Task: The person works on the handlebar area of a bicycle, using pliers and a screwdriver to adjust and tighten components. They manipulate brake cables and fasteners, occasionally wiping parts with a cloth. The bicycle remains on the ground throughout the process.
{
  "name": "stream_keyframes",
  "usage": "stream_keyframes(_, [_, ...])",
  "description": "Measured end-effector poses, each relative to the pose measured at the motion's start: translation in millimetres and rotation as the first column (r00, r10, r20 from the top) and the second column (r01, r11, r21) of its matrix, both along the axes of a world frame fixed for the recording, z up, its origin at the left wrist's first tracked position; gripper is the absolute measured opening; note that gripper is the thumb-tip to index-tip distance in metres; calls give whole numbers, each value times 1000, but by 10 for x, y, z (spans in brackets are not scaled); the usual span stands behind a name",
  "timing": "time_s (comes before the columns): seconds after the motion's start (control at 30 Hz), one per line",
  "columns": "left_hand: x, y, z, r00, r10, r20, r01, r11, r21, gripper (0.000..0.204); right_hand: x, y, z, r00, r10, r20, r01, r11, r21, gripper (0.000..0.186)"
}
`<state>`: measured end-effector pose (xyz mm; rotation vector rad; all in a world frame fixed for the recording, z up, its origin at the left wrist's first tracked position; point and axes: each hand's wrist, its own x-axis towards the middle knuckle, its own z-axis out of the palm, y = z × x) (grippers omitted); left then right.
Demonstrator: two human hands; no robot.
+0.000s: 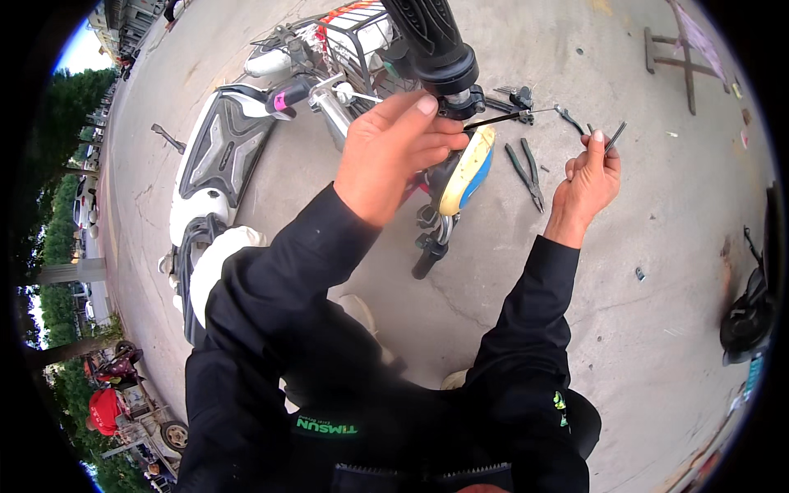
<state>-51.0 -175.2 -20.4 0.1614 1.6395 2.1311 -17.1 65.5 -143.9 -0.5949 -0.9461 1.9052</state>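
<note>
My left hand (399,152) is closed at the underside of a black handlebar grip (436,49), just below its metal clamp (462,103). A thin black cable (497,121) comes out from its fingers and runs right, ending in a fine bare wire. What the fingertips touch behind it is partly hidden. Off to the right, my right hand (588,177) pinches a thin dark rod-like tool (615,138) between thumb and fingers. Between the hands, pliers (526,174) with dark handles lie spread on the ground. Another slim tool (569,120) shows beside the right fingertips.
A white scooter (185,197) with a dark footboard stands at left, a wire basket (357,37) behind it. A yellow and blue part (468,172) and a second handlebar grip (427,259) are below my left hand. More tools (519,97) lie beyond; a wooden stand (682,57) is far right.
</note>
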Motion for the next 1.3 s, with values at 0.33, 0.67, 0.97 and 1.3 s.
stream_keyframes(0.33, [-115, 4, -151, 999, -36, 39, 30, 986, 164, 37, 482, -1629, 1063, 976, 190, 104, -201, 974, 104, 25])
stream_keyframes(0.67, [-112, -26, -147, 975, -133, 179, 76, 953, 294, 35, 242, -1750, 998, 984, -65, 164, 5, 938, 346, 21])
stream_keyframes(0.97, [-156, -63, -158, 962, -179, 205, 100, 933, 347, 35, 277, -1749, 981, 808, -533, 252, -42, 375, 926, 21])
stream_keyframes(1.3, [-177, -73, -187, 963, -194, 187, 115, 924, 365, 30, 237, -1736, 951, 904, -315, 290, 16, 702, 712, 14])
